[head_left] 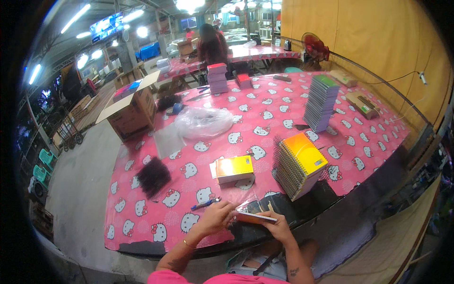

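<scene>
My right hand (pixel 279 228) grips a thin orange notebook (pixel 256 217) at the table's near edge. My left hand (pixel 218 217) is closed, its fingertips pinched together at the notebook's left end; what is between them is too small to make out. Just beyond that hand lie pliers (pixel 205 204) with blue handles. Farther off sits a short stack of yellow-orange notebooks (pixel 235 166), no coils visible on it. To the right stands a taller stack of yellow spiral notebooks (pixel 302 161). A bundle of black coils (pixel 153 177) rests on the left.
A clear plastic bag (pixel 204 123) and an open cardboard box (pixel 133 113) are at the back left. Green-topped notebooks (pixel 321 102) form a tall stack at the right. Pink-topped stacks (pixel 217 78) stand farther back, near another person (pixel 213 46). A fan (pixel 315 47) is beyond.
</scene>
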A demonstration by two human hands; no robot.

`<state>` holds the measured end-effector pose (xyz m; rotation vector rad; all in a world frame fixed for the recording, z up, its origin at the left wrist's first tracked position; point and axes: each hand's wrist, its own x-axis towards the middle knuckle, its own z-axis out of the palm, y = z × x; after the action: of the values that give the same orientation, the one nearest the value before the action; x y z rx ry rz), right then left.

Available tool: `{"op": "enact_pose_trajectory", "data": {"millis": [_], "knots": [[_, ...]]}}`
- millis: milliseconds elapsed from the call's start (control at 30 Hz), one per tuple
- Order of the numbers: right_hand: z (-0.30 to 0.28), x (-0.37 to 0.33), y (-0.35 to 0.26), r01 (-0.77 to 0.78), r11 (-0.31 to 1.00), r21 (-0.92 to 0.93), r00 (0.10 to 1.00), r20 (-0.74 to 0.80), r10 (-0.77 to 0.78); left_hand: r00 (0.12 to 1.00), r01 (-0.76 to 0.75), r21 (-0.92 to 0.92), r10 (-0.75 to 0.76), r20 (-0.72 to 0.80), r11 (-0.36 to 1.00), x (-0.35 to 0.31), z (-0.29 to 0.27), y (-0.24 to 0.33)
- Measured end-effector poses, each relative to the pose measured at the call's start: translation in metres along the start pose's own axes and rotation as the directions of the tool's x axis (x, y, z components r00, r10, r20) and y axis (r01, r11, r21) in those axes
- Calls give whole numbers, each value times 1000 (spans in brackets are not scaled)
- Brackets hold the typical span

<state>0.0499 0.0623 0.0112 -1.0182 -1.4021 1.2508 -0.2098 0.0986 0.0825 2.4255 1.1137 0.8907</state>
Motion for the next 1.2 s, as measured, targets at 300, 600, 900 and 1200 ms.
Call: {"op": "enact_pose_trajectory", "data": {"millis": [300,600,900,1200], "knots": [[0,0,-4,-9,1000,-27,1000,3,9,993,-24,123,10,116,992,2,1,-7],[2,-3,-2,-56,997,43,998,-21,57,986,-123,151,103,130,981,9,1,-4],[9,-9,-40,-8,997,77,963,-269,29,997,-52,491,19,72,869,-34,61,29],[15,-14,-51,13,986,167,956,-290,36,985,-168,565,155,73,808,-29,63,26]]}}
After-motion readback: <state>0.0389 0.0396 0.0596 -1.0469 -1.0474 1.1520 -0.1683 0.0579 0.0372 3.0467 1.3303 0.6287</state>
